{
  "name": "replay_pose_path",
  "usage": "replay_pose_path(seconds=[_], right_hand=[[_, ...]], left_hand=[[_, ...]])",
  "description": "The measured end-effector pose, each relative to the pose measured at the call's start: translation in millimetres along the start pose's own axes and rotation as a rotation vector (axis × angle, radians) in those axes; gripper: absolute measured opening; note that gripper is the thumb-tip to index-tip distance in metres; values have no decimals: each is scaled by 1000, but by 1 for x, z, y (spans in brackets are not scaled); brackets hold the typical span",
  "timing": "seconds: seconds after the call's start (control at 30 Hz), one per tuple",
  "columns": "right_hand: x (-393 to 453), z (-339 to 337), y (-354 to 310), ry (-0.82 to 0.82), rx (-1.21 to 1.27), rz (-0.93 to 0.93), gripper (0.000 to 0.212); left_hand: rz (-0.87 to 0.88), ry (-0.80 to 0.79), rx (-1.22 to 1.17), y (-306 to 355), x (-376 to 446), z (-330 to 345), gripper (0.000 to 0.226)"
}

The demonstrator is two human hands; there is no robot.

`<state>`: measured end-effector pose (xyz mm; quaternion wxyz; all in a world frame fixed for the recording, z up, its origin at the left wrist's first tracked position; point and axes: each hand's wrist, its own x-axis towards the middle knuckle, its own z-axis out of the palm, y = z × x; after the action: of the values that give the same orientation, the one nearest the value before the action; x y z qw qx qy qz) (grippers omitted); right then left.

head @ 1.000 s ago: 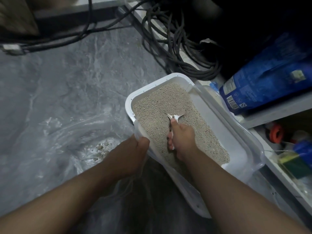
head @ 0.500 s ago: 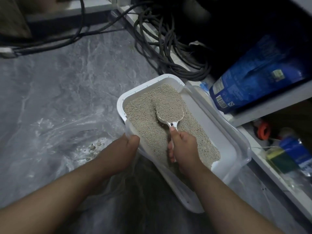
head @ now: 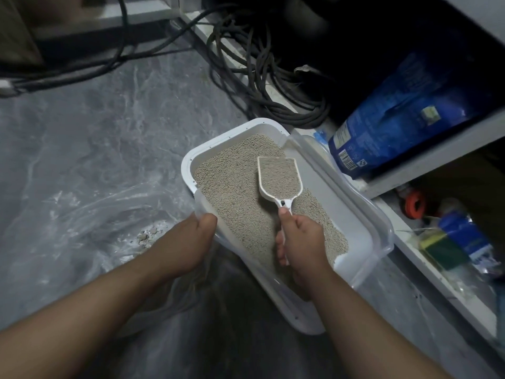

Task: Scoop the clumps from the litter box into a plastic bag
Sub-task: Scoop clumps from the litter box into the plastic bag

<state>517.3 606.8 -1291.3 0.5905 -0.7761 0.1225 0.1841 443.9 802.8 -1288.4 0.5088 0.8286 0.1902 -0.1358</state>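
A white litter box [head: 191, 160] filled with beige litter [head: 232, 192] sits on the grey floor. My right hand [head: 300, 239] grips the handle of a white scoop [head: 278, 179], held level above the litter and full of granules. My left hand [head: 185, 242] holds the box's near left rim. A clear plastic bag [head: 90, 214] lies open on the floor to the left, with a few grey clumps [head: 147, 236] inside it, just beyond my left hand.
A coil of black cable [head: 259, 77] lies behind the box. A blue bag [head: 396, 116] leans on a white shelf [head: 426, 157] at the right. Below it sit an orange item [head: 414, 205], a green and yellow sponge [head: 440, 248] and blue packaging [head: 464, 236].
The scoop was buried in the litter a second ago. My right hand has lifted it out, loaded with granules, and now holds it above the surface. My left hand stayed on the rim.
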Motion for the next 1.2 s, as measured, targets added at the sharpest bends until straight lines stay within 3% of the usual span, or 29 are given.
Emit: replay_pose_path(seconds=[0.37,1.2], right_hand=[[-4,-5,1,29,-29,-5,43],[-12,-7,-1,-52,-70,-41,38]], left_hand=[[29,-7,37,-7,4,2,36],[51,-46,156,-10,7,2,18]])
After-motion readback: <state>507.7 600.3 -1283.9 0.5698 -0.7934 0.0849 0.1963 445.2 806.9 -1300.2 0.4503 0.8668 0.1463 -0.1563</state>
